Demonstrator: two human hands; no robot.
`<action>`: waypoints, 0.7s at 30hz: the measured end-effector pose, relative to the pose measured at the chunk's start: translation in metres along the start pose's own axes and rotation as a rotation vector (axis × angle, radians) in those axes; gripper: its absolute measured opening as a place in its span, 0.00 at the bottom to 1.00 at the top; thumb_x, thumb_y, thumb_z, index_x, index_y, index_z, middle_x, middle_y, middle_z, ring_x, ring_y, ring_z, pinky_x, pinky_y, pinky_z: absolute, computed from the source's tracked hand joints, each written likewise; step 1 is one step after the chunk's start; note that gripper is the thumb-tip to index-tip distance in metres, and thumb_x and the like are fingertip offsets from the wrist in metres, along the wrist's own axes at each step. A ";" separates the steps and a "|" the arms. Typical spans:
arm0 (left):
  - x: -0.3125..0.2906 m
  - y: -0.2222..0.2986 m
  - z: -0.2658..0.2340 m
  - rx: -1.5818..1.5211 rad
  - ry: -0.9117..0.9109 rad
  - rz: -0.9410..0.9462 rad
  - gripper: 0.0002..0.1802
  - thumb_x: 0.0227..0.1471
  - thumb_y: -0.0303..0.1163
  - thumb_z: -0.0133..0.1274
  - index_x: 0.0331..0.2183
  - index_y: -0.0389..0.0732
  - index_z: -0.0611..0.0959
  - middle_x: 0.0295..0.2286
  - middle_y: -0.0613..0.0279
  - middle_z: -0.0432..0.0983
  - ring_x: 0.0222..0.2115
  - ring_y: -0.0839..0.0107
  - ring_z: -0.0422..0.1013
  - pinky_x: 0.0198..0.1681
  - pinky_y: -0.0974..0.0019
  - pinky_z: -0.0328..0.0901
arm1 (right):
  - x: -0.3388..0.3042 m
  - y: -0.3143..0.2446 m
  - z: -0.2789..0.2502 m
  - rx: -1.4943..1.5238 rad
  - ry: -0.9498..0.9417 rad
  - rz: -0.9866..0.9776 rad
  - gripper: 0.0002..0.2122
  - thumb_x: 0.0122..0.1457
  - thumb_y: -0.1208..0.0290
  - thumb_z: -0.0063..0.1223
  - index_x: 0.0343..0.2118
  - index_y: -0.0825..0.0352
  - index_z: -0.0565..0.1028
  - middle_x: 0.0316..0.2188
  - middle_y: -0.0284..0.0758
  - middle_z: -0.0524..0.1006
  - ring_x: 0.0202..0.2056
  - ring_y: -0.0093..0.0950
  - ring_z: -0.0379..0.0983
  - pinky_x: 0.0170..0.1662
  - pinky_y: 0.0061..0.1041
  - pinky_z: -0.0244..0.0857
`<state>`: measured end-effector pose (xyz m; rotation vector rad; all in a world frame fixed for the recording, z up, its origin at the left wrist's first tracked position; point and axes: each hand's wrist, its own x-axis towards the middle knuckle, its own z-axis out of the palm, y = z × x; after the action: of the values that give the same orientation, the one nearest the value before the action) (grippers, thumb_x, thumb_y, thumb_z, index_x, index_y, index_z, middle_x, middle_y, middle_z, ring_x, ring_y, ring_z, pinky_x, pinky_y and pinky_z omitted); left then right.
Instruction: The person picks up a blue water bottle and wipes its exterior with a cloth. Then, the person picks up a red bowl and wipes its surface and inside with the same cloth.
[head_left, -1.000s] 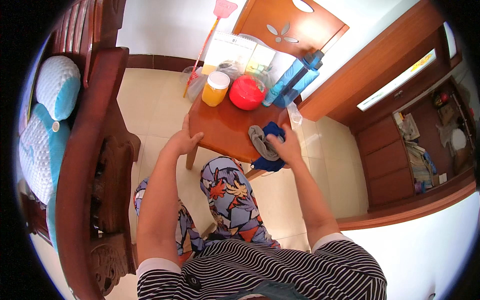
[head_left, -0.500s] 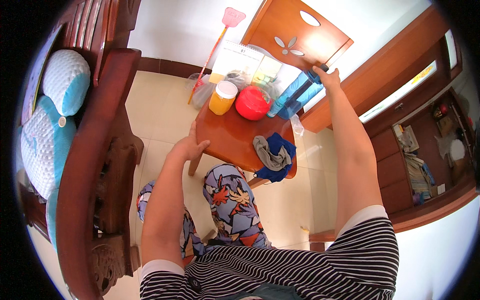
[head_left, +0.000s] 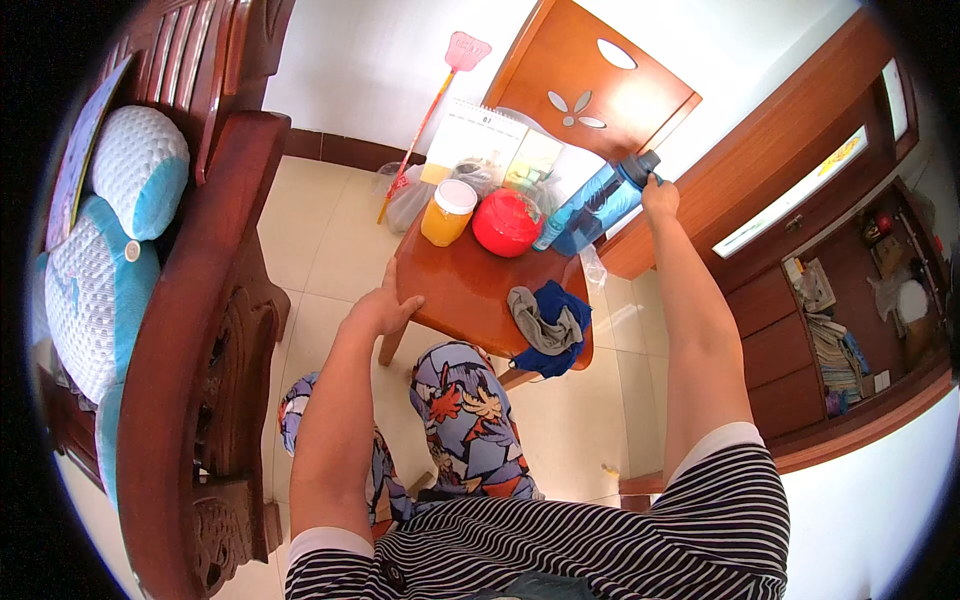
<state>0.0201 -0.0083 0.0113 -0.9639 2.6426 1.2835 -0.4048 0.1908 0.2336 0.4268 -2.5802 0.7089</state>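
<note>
Right hand pinches top of bottle at its left, your best hold; likely stiff, slick; left hand spread

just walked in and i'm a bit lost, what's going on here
A person is at a wooden chair, with their right hand holding a blue bottle near its dark cap. It can't be told whether the bottle's base is on the seat. Their left hand is at the seat's left edge. A yellow jar with a white lid and a red round container stand on the seat, and grey and blue cloth lies bunched at its near right corner.
</note>
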 end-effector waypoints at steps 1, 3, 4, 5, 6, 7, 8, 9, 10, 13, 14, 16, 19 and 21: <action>0.002 -0.001 0.002 0.001 0.012 0.017 0.56 0.58 0.54 0.50 0.67 0.42 0.31 0.53 0.38 0.70 0.54 0.46 0.69 0.58 0.53 0.62 | 0.007 0.010 -0.001 -0.006 0.016 0.024 0.24 0.62 0.53 0.50 0.42 0.76 0.79 0.43 0.59 0.77 0.48 0.51 0.74 0.52 0.40 0.67; 0.009 0.005 0.010 -0.003 0.012 0.060 0.56 0.58 0.54 0.50 0.67 0.42 0.31 0.53 0.37 0.70 0.53 0.45 0.69 0.57 0.53 0.63 | 0.029 0.045 -0.012 0.104 0.058 0.124 0.23 0.62 0.54 0.50 0.42 0.76 0.79 0.43 0.59 0.77 0.48 0.51 0.74 0.52 0.40 0.67; 0.008 0.005 0.011 -0.004 0.013 0.063 0.56 0.58 0.55 0.50 0.67 0.43 0.31 0.53 0.37 0.70 0.53 0.45 0.69 0.57 0.53 0.63 | 0.033 0.048 -0.016 0.169 0.068 0.167 0.23 0.62 0.54 0.51 0.42 0.75 0.79 0.43 0.59 0.77 0.47 0.51 0.75 0.52 0.40 0.67; 0.009 0.006 0.011 -0.005 0.012 0.070 0.56 0.58 0.55 0.50 0.67 0.43 0.32 0.53 0.37 0.70 0.53 0.45 0.69 0.57 0.53 0.63 | 0.034 0.056 -0.023 0.301 0.103 0.163 0.19 0.64 0.57 0.50 0.40 0.73 0.79 0.40 0.53 0.79 0.42 0.45 0.78 0.46 0.37 0.69; 0.009 0.000 0.009 0.007 0.023 0.054 0.56 0.57 0.55 0.50 0.67 0.43 0.32 0.53 0.37 0.70 0.52 0.45 0.70 0.56 0.53 0.64 | 0.027 0.047 -0.027 0.411 0.052 0.193 0.18 0.64 0.58 0.50 0.39 0.72 0.79 0.38 0.49 0.79 0.40 0.41 0.77 0.43 0.35 0.69; 0.008 -0.009 0.006 0.020 0.036 0.037 0.56 0.57 0.56 0.50 0.67 0.43 0.32 0.52 0.37 0.71 0.51 0.45 0.70 0.56 0.54 0.64 | 0.018 0.035 -0.037 0.523 -0.001 0.223 0.17 0.65 0.59 0.49 0.38 0.71 0.79 0.37 0.46 0.80 0.37 0.37 0.77 0.41 0.33 0.69; 0.009 -0.012 0.006 0.032 0.041 0.031 0.56 0.57 0.56 0.50 0.67 0.43 0.32 0.52 0.37 0.71 0.51 0.45 0.71 0.56 0.55 0.64 | 0.010 0.027 -0.052 0.626 -0.047 0.257 0.16 0.65 0.59 0.49 0.37 0.70 0.78 0.35 0.42 0.80 0.35 0.33 0.77 0.38 0.31 0.69; 0.009 -0.008 0.007 0.022 0.028 0.016 0.56 0.57 0.57 0.50 0.67 0.44 0.33 0.53 0.37 0.70 0.52 0.45 0.70 0.56 0.52 0.64 | 0.005 0.030 -0.068 0.635 -0.075 0.193 0.15 0.67 0.60 0.47 0.39 0.69 0.78 0.36 0.40 0.79 0.36 0.32 0.75 0.39 0.32 0.70; 0.007 -0.003 0.006 0.014 0.016 -0.001 0.56 0.57 0.57 0.50 0.67 0.45 0.34 0.54 0.38 0.69 0.53 0.45 0.68 0.57 0.50 0.63 | 0.001 0.032 -0.083 0.646 -0.104 0.129 0.15 0.68 0.60 0.45 0.42 0.68 0.77 0.36 0.37 0.78 0.36 0.31 0.74 0.40 0.33 0.70; -0.014 0.028 -0.004 0.148 0.046 -0.116 0.53 0.56 0.59 0.49 0.68 0.48 0.39 0.57 0.38 0.64 0.58 0.44 0.61 0.59 0.42 0.57 | -0.033 0.018 -0.124 0.745 -0.125 0.033 0.14 0.69 0.61 0.44 0.40 0.68 0.77 0.34 0.35 0.78 0.34 0.27 0.73 0.36 0.28 0.69; -0.020 0.036 -0.006 0.218 0.074 -0.168 0.52 0.56 0.60 0.49 0.68 0.49 0.42 0.58 0.39 0.62 0.60 0.44 0.58 0.60 0.39 0.55 | -0.052 0.004 -0.135 0.793 -0.123 0.012 0.15 0.68 0.61 0.45 0.39 0.69 0.77 0.33 0.36 0.78 0.32 0.26 0.73 0.34 0.25 0.68; -0.015 0.029 0.011 0.231 0.291 -0.100 0.49 0.57 0.60 0.49 0.68 0.51 0.47 0.59 0.39 0.59 0.62 0.44 0.54 0.62 0.39 0.51 | -0.088 -0.024 -0.152 0.872 -0.249 -0.006 0.15 0.70 0.62 0.42 0.40 0.68 0.77 0.35 0.37 0.79 0.34 0.26 0.74 0.35 0.25 0.69; -0.011 0.030 0.034 0.151 0.470 0.060 0.44 0.57 0.58 0.49 0.67 0.49 0.54 0.60 0.39 0.57 0.63 0.44 0.51 0.64 0.43 0.48 | -0.130 -0.056 -0.162 1.015 -0.373 0.040 0.15 0.70 0.62 0.42 0.42 0.69 0.76 0.36 0.38 0.79 0.35 0.27 0.75 0.38 0.26 0.71; -0.010 0.029 0.037 0.015 0.534 0.229 0.43 0.57 0.55 0.51 0.66 0.45 0.58 0.60 0.39 0.57 0.63 0.44 0.50 0.65 0.46 0.47 | -0.145 -0.070 -0.165 1.065 -0.470 0.069 0.15 0.70 0.63 0.43 0.46 0.70 0.74 0.37 0.41 0.78 0.37 0.31 0.76 0.44 0.31 0.73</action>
<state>0.0042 0.0375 0.0102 -1.1688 3.2402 1.1705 -0.1993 0.2487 0.3211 0.8899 -2.3755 2.2170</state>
